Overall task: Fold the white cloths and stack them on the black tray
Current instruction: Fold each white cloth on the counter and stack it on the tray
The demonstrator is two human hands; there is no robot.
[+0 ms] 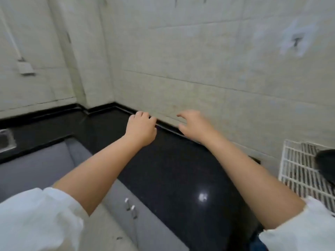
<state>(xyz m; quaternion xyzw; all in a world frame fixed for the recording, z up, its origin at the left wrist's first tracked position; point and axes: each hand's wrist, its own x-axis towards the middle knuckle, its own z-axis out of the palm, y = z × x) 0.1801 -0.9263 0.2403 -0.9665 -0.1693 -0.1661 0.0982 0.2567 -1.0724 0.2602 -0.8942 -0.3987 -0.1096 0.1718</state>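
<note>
Both my arms reach forward over a black stone counter [172,171]. My left hand [140,129] hovers near the counter's back edge with its fingers curled loosely and nothing in it. My right hand [194,125] is beside it, a little to the right, fingers spread and bent, also holding nothing. No white cloth shows in this view. A dark rounded object [326,165] lies at the far right on a white wire rack [301,171]; I cannot tell whether it is the tray.
A tiled wall [217,60] rises right behind the counter. Grey cabinet doors with metal handles [130,208] sit below the counter's front edge. The counter continues left around a corner, with a metal object [6,140] at the far left edge.
</note>
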